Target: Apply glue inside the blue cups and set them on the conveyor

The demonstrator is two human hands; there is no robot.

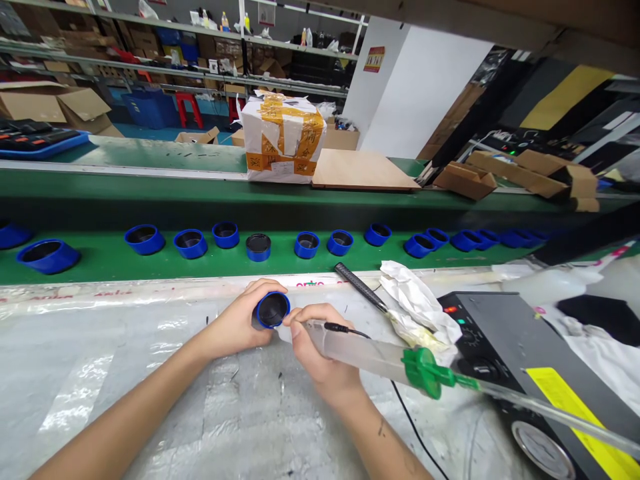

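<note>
My left hand (pixel 239 325) is wrapped round a blue round cap (pixel 273 309), tilted so its dark inside faces me. My right hand (pixel 315 343) grips a clear dispensing syringe (pixel 360 350) with a green end fitting (pixel 425 371), and its tip rests at the cap's right rim. A clear hose and a thin black cable run from the syringe toward the right. Both hands are over the plastic-covered bench (pixel 150 360).
A row of several blue caps (pixel 190 243) sits on the green conveyor belt (pixel 100 260) beyond the bench. A grey dispenser box (pixel 525 353), a crumpled white cloth (pixel 415 303) and a black pen-like tool (pixel 357 283) lie to the right. A taped parcel (pixel 283 137) and cartons stand on the far belt.
</note>
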